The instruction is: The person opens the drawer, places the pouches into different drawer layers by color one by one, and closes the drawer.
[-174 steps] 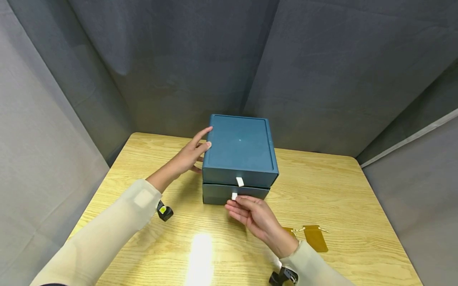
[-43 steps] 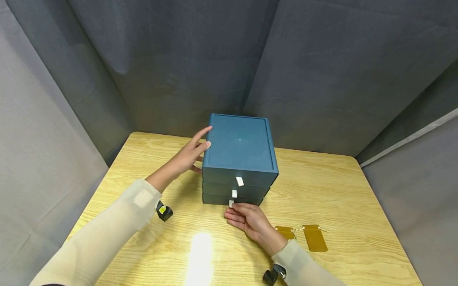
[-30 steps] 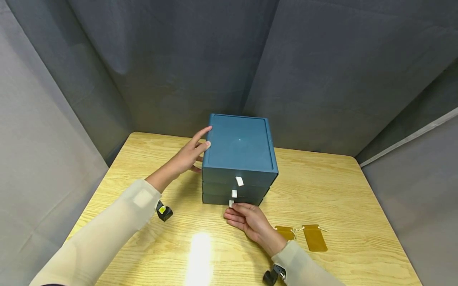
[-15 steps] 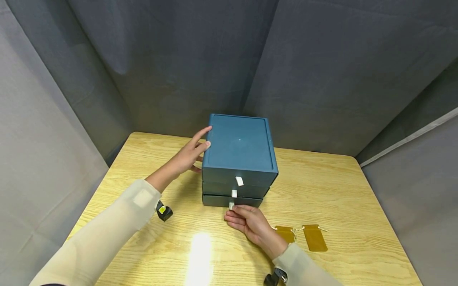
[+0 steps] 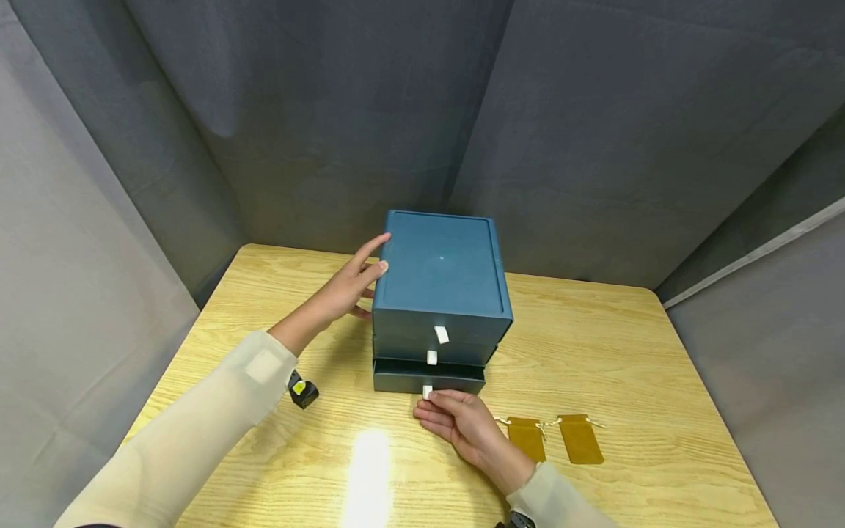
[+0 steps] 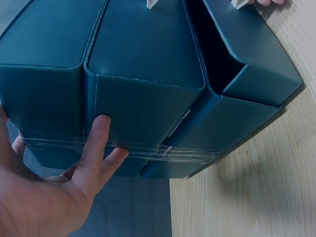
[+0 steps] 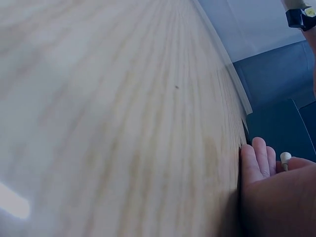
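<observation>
We see a teal three-drawer box [image 5: 441, 282] standing toward the back of a light wooden table [image 5: 660, 352]. The left hand [image 5: 343, 290] rests against the box's left side, fingers straight and spread, with the fingertips reaching up to the top edge; the left wrist view shows the same flat fingers [image 6: 96, 148] pressed on the taped back wall. The right hand [image 5: 458, 425] sits just in front of the box and pinches the small white pull tab [image 5: 427, 392] of the bottom drawer [image 5: 429, 380], thumb and forefinger closed on it. That drawer stands partly out, a dark gap showing above its front. The two upper drawers are flush, each with its own white tab. Two mustard drawstring pouches [image 5: 554, 440] lie side by side on the table just right of the right hand.
</observation>
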